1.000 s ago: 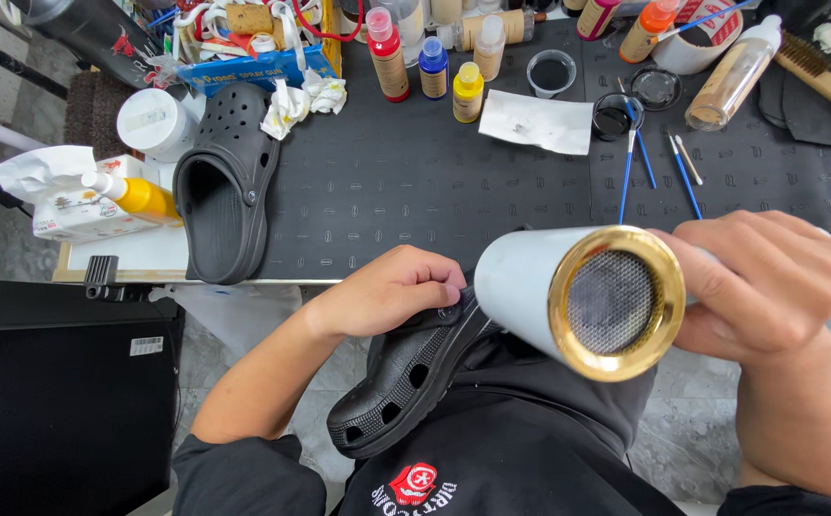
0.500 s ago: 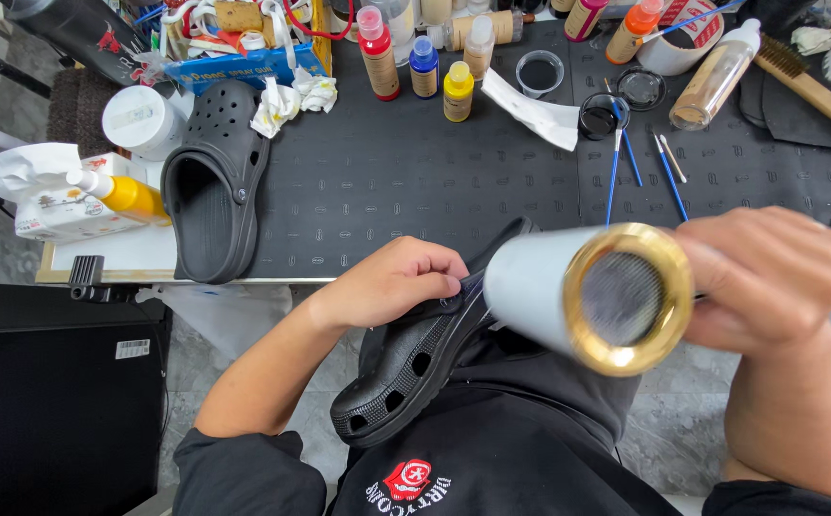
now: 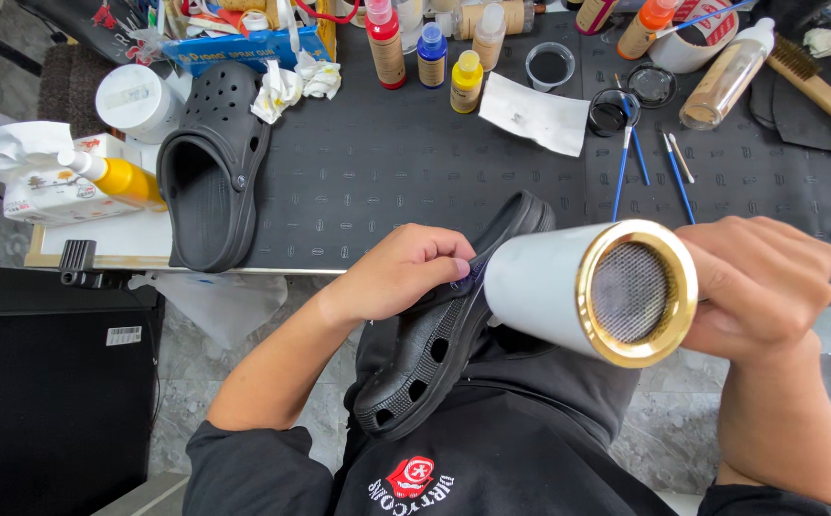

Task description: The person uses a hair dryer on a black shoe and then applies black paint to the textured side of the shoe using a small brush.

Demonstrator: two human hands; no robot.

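Observation:
My left hand (image 3: 406,270) grips a black perforated clog (image 3: 435,344) that rests on my lap, toe toward the table edge. My right hand (image 3: 769,282) holds a white hair dryer (image 3: 568,287) with a gold rim and mesh back, its barrel pointing at the clog near my left fingers. The front of the clog is partly hidden behind the dryer. A second black clog (image 3: 207,177) lies on the black work mat (image 3: 387,182) at the left.
Paint bottles (image 3: 425,48) in red, blue and yellow stand at the back. Blue brushes (image 3: 626,158), a white paper (image 3: 540,115), small black jars (image 3: 611,110), a white tub (image 3: 138,100), a yellow spray bottle (image 3: 119,177), crumpled tissues (image 3: 296,81) and a wooden brush (image 3: 817,81) lie around.
The clog on my lap has lifted so its toe rises toward the table edge. The dryer and both hands stay close to the same place.

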